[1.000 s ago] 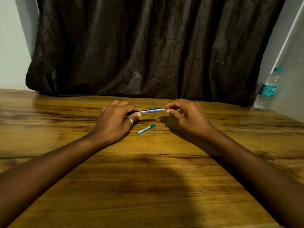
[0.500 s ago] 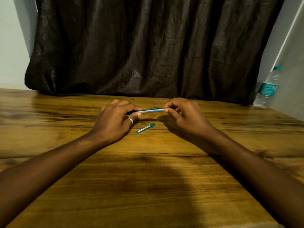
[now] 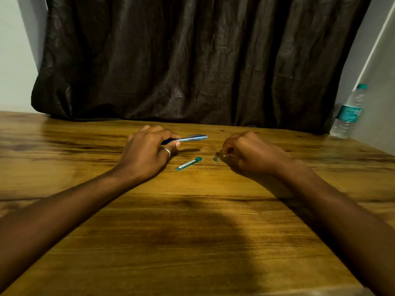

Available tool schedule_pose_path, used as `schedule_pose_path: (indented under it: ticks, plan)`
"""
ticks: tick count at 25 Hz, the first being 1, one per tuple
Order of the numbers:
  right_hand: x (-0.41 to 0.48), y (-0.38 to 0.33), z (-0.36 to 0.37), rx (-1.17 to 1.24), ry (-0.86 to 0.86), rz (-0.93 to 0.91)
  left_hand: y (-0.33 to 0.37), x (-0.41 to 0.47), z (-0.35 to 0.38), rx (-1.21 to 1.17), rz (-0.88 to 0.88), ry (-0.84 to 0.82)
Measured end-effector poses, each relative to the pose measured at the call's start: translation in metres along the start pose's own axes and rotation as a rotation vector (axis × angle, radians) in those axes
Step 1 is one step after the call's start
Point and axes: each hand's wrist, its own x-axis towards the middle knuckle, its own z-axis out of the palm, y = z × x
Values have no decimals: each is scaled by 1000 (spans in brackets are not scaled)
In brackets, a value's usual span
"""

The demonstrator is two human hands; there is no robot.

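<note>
My left hand [image 3: 147,150], with a ring on one finger, grips a blue mechanical pencil [image 3: 192,138] by its dark end; the pencil points right, just above the wooden table [image 3: 192,231]. A teal lead tube [image 3: 189,163] lies on the table below the pencil. My right hand [image 3: 250,154] rests low on the table to the right, fingers curled, pinching what looks like a tiny white piece [image 3: 224,155] at its fingertips. A small dark cap [image 3: 215,158] lies on the table just left of those fingertips.
A dark curtain [image 3: 192,60] hangs along the table's far edge. A clear water bottle [image 3: 349,113] with a teal label stands at the far right corner by the wall.
My right hand has let go of the pencil's end and dropped right and down to the table beside the small dark cap. My left hand still holds the pencil in place.
</note>
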Motion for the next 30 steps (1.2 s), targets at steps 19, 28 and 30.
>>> schedule_pose_path:
  ticks: [19, 28, 30]
  plan:
    - [1, -4, 6, -69, -38, -113, 3, -1, -2, -8, -1, -34]
    - [-2, -6, -1, -42, -33, -92, 3, -2, -3, -23, -10, -33]
    - [0, -3, -2, -39, -13, -50, 4, -1, -2, -29, -12, -26]
